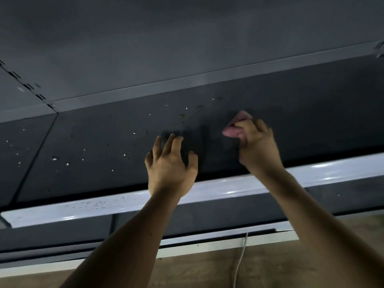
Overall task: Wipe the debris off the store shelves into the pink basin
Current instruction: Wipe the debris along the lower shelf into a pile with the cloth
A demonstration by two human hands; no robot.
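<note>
Left hand (170, 163) splayed wide on shelf (93, 146), right hand (257, 142) outstretched, grip bunching what seems a pink cloth (233, 126)

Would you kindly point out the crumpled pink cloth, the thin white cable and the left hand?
crumpled pink cloth (233, 130): head view, its exposed lower fold.
thin white cable (239, 265): head view, midway along its visible length.
left hand (171, 165): head view, its back.

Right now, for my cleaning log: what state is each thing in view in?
shelf: dark, speckled left of the hands.
debris: pale crumbs scattered, not yet wiped.
pink cloth: bunched, against the shelf.
right hand: grips the pink cloth.
left hand: fingers spread, holds nothing.
white cable: hangs loose below.
</note>
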